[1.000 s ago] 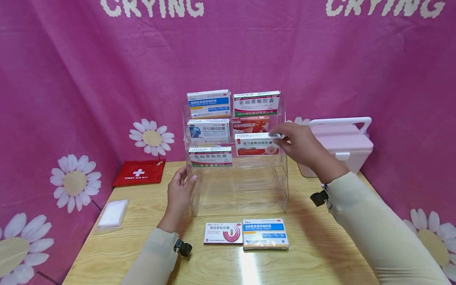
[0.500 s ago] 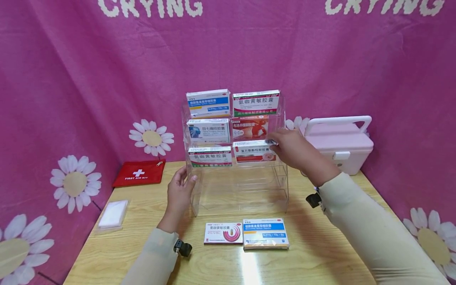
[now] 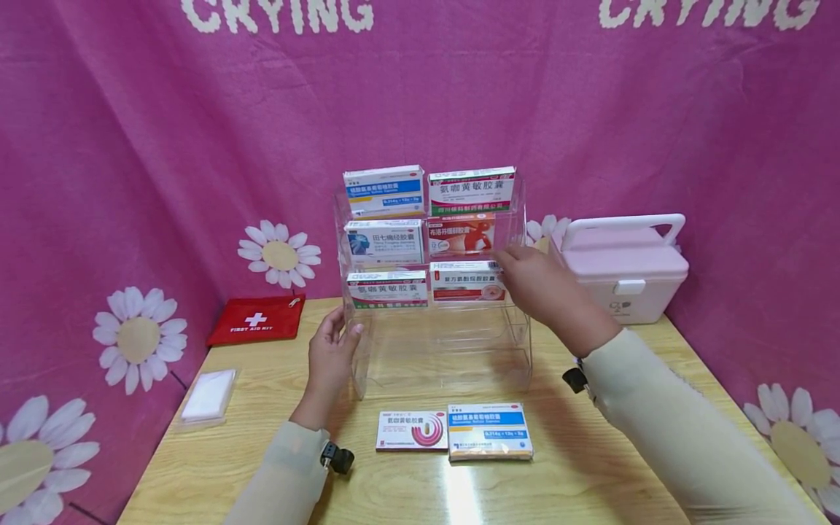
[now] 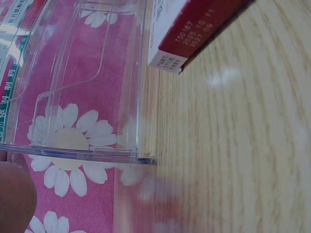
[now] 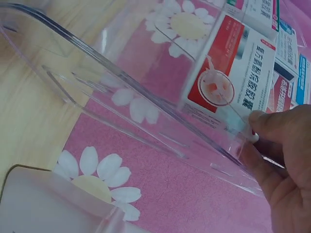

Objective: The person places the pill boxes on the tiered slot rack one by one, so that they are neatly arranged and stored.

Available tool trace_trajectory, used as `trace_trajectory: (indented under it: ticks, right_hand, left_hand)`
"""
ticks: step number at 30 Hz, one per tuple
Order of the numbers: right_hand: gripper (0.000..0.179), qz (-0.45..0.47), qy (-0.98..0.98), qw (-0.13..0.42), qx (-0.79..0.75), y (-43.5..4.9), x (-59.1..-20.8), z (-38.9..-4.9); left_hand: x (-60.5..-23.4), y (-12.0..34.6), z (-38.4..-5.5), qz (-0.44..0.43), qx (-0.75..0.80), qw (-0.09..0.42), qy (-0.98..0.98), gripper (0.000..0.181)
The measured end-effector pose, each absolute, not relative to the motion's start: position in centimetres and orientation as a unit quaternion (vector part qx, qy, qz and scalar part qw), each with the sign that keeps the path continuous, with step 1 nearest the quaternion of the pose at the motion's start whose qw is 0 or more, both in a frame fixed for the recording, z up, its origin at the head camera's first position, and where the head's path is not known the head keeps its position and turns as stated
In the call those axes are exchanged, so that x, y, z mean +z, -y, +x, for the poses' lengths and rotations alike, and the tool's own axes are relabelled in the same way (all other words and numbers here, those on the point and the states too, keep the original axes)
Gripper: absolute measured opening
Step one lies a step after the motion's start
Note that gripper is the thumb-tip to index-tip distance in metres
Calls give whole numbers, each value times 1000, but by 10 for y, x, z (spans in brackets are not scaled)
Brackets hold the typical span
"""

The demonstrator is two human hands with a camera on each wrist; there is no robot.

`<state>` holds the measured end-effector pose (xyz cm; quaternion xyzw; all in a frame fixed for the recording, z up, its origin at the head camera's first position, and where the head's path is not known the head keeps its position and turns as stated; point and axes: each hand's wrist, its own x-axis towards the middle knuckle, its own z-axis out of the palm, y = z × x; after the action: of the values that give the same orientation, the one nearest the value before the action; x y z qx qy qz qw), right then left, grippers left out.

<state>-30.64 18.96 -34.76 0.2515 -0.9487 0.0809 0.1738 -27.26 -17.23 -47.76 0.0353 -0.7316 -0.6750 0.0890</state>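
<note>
A clear acrylic display rack stands upright on the table, with medicine boxes in its upper three tiers. My right hand is at the right end of a white-and-red medicine box in the third tier. The right wrist view shows thumb and fingers pinching that medicine box by its corner. My left hand grips the rack's left side panel, thumb toward the front, most fingers hidden behind. In the left wrist view part of that hand shows beside the panel's edge.
On the table before the rack lie a pink-ringed box and a blue-and-white box. Left are a red first aid pouch and a white packet. A pink case stands at the back right. A curtain hangs behind.
My right hand has lowered the white-and-red medicine box into the third tier, uncovering the red box above it. The left hand has stayed on the rack's side.
</note>
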Motion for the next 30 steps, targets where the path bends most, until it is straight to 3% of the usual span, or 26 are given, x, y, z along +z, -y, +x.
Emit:
trace_trajectory:
  ticks: [8,17,22,30]
  right_hand:
    - [45,275,913,219,209,-209,-372,-275]
    - [43,267,858,36,437,-234,-443,-214]
    - [47,259,857,-2,446,-247,-478,-194]
    - [60,225,852,-110,460,-255,-502,-188]
  left_hand:
    - [-477,171,-273,32,-675,84,732,58]
    - [-477,171,-272,34,-678,81,729,58]
    - [-478,172,-273,33,-667,85,740,57]
    - [-481,173,-274,31,-671,91,735,57]
